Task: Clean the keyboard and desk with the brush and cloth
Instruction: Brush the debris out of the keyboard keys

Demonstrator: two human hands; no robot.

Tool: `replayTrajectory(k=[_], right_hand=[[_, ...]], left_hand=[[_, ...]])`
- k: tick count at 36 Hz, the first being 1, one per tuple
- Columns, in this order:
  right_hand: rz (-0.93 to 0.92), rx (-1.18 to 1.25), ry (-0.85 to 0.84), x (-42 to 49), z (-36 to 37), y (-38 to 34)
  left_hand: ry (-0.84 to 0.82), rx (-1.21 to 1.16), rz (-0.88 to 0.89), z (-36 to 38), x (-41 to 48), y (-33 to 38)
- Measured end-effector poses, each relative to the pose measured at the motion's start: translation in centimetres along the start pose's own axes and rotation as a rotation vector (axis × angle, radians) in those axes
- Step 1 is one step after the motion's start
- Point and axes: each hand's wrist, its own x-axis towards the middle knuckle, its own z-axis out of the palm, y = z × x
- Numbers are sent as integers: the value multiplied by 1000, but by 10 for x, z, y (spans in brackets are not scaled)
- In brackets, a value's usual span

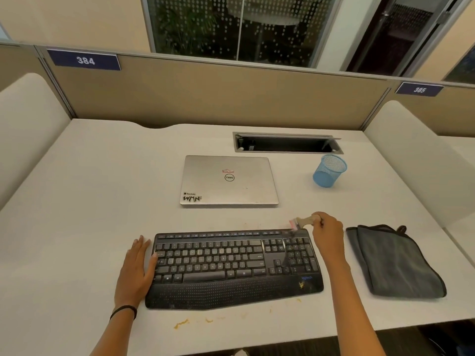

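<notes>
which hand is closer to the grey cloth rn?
Right. The right hand, gripping the brush, is over the keyboard's far right corner, just left of the grey cloth. The left hand lies at the keyboard's left end, across it from the cloth.

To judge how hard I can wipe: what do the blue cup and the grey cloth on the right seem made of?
Blue cylindrical mesh cup: likely painted metal mesh, since its gridded wall is see-through. Folded grey cloth: soft matte fabric, perhaps microfibre, with stitched dark edging.
</notes>
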Motion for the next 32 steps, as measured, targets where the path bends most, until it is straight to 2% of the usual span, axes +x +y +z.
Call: replayTrajectory(k=[4,10,15,19,25,27,32], right_hand=[[15,-23,43,0,-4,-1],[-80,59,-126,-1,-4,-5],[-66,166,-9,-3,-3,-5],[-38,150,-106,0,-2,-5],[85,65,156,5,-2,7],[68,61,178,6,-4,3],[5,100,-18,9,3,-5]], left_hand=[[4,-3,-6,0,0,0],[1,-8,-1,0,0,0],[3,-5,3,0,0,0],[6,-9,0,0,0,0],[11,-9,0,1,0,-1],[13,-8,-1,2,0,-1],[13,-11,1,2,1,-1]])
